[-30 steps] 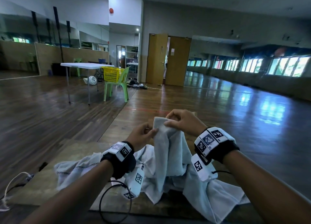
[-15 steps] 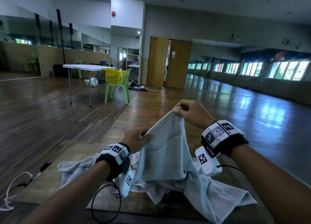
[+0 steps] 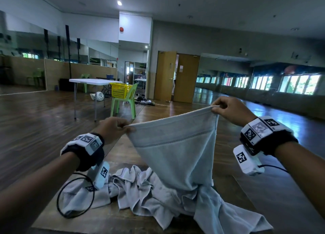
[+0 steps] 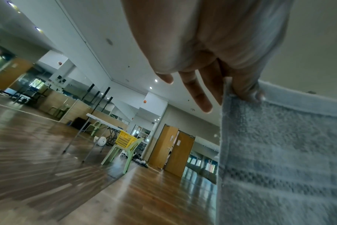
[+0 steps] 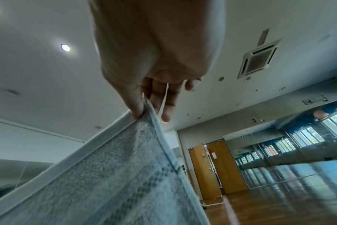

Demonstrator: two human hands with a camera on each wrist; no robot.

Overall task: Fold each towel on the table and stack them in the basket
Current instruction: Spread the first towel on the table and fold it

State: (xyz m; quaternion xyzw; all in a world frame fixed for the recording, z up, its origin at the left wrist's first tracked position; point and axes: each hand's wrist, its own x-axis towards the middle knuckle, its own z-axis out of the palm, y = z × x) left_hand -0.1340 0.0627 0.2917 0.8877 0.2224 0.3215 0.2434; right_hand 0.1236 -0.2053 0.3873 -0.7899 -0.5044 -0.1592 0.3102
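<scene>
A pale blue-grey towel (image 3: 175, 152) hangs stretched in the air above the brown table (image 3: 123, 154). My left hand (image 3: 114, 130) pinches its left top corner, and my right hand (image 3: 226, 108) pinches the right top corner, held higher. The left wrist view shows my thumb and finger pinching the towel (image 4: 279, 152) edge, other fingers loose. The right wrist view shows the same pinch on the towel (image 5: 115, 175) corner. The towel's lower end trails onto a crumpled heap of other pale towels (image 3: 140, 189) on the table. A yellow basket (image 3: 120, 90) stands on a far green chair.
A green plastic chair (image 3: 125, 103) and a white folding table (image 3: 93, 82) stand across the wooden floor. A black cable (image 3: 75, 196) loops under my left wrist. Brown double doors (image 3: 177, 77) lie ahead, windows along the right wall.
Both hands slid apart along the towel's top edge and rose, the right one higher, spreading the towel wide and lifting it off the heap.
</scene>
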